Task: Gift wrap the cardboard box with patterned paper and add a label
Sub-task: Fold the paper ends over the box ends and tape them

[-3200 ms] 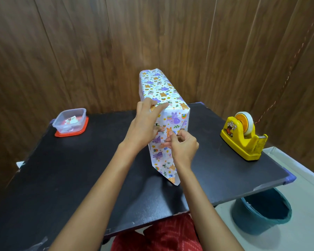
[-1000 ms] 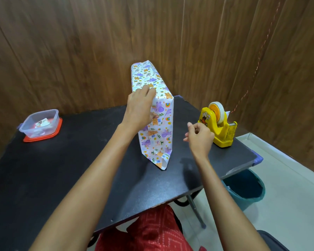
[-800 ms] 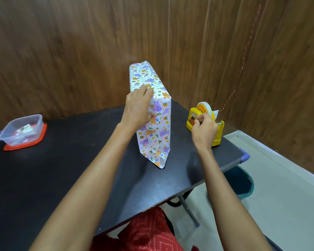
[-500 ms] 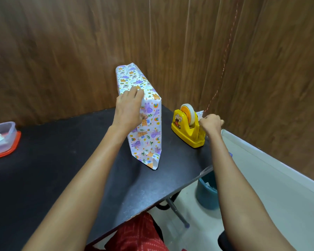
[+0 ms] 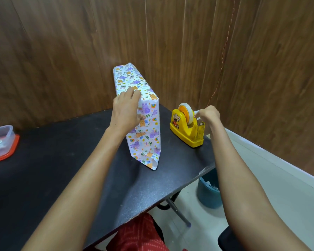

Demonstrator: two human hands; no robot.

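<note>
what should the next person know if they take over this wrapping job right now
Left hand: pressed on the folded end flap of the wrapped box, which stands upright on the black table.
Right hand: fingers pinching the tape end at the yellow tape dispenser, to the right of the box.
Done: paper is around the box, near end folded.
Left: tear the tape, stick down that flap, add the label. The plastic container at the table's left edge holds a small printed piece, possibly the label.
</note>
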